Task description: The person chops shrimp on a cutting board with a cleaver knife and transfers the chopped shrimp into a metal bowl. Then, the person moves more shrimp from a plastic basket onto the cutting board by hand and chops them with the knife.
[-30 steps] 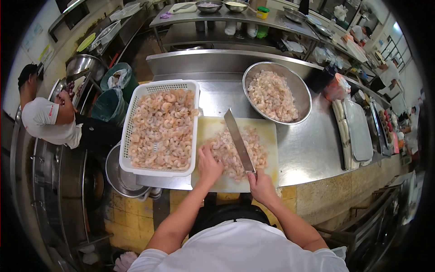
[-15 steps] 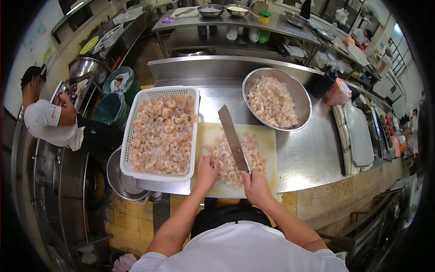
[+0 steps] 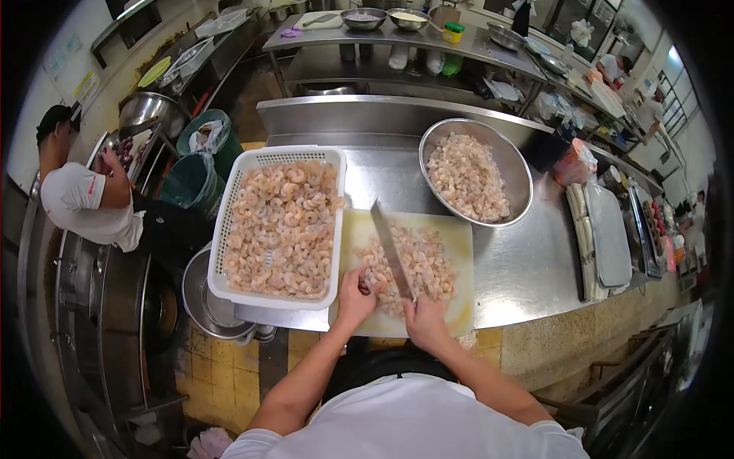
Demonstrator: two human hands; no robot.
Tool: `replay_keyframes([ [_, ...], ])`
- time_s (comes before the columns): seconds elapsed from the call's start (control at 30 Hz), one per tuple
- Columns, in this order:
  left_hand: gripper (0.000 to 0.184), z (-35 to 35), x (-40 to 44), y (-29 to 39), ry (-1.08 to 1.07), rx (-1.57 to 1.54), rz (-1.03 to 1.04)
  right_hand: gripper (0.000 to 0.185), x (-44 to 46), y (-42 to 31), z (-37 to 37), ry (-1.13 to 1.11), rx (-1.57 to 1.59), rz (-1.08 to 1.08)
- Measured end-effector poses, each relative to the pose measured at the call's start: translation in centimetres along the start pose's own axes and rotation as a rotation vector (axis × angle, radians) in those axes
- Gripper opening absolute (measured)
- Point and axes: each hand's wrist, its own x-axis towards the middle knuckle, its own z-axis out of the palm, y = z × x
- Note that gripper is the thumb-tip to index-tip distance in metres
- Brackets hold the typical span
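Observation:
Peeled shrimp [image 3: 428, 264] lie in a loose pile on the pale cutting board [image 3: 463, 306], many of them in pieces. My right hand [image 3: 428, 323] is closed round the handle of a large knife [image 3: 392, 251], whose blade slants across the pile with its tip pointing away from me. At the pile's left edge, my left hand [image 3: 357, 298] has its fingers curled on some shrimp, close to the blade. Left of the board stands a white perforated basket [image 3: 341, 222] full of whole peeled shrimp. A steel bowl [image 3: 523, 191] of shrimp pieces sits behind the board, to the right.
A raised steel lip [image 3: 336, 115] runs along the back of the worktable. Trays and a folded stack [image 3: 608, 237] stand on its right side. Bins [image 3: 187, 183] and a co-worker [image 3: 84, 191] are at the left. Another table [image 3: 321, 42] with bowls lies beyond.
The knife blade has come down nearer the board and turned, so less of its flat side shows. My left hand has shifted slightly and curled in at the shrimp. The view has shifted a little.

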Motion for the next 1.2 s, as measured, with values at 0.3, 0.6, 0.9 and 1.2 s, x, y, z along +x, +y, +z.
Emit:
replay_keyframes([
  [0.3, 0.054, -0.7, -0.8, -1.5, -0.009, -0.144, -0.044, 0.032, -1.9, -1.4, -0.2, -0.034, 0.126, 0.042],
  [0.6, 0.054, -1.5, -0.3, -1.4, -0.139, -0.106, -0.106, 0.033, -1.5, -3.7, -1.1, 0.118, 0.127, 0.021],
  [0.9, 0.053, -1.9, -0.4, -1.0, -0.170, -0.118, -0.096, 0.035, -2.4, -5.5, -2.8, 0.068, 0.159, 0.062],
  [1.2, 0.059, -1.3, -0.7, -2.9, -0.138, -0.112, 0.002, 0.039, -1.6, 0.9, 1.3, -0.034, 0.025, 0.091],
])
